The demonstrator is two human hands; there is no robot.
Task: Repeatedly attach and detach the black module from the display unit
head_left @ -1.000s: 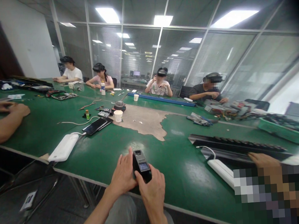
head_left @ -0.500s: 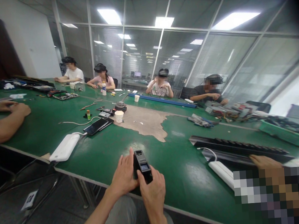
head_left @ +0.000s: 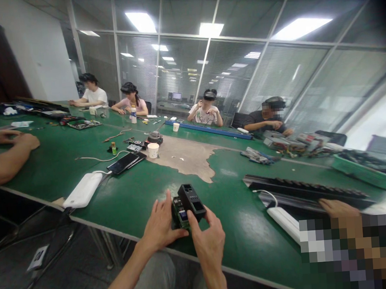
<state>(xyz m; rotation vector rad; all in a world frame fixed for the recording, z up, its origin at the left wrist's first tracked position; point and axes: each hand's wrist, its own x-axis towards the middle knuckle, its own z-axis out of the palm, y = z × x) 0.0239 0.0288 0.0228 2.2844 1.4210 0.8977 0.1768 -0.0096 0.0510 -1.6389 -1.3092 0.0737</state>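
Observation:
Near the table's front edge, my right hand (head_left: 209, 242) grips a black plastic housing (head_left: 193, 200) with cut-out windows, thumb on its near side and fingers around the right. Just left of it is a green circuit board (head_left: 182, 215) with a small lit display. My left hand (head_left: 159, 224) holds the board from the left, its thumb at the near end and its forefinger stretched up alongside. The housing is tilted and lifted to the right of the board, partly overlapping it. How the left fingers grip the far side of the board is hidden.
The green table (head_left: 238, 220) carries a white power bank (head_left: 84, 190), black phones (head_left: 124, 162) and a paper cup (head_left: 153, 150). At right are a black metal rail (head_left: 302, 189), another white power bank (head_left: 283, 224) and a co-worker's hand (head_left: 341, 207). Several people sit around.
My right hand has moved right with the black housing, which has come off the circuit board and bared it. My left hand has stayed nearly in place.

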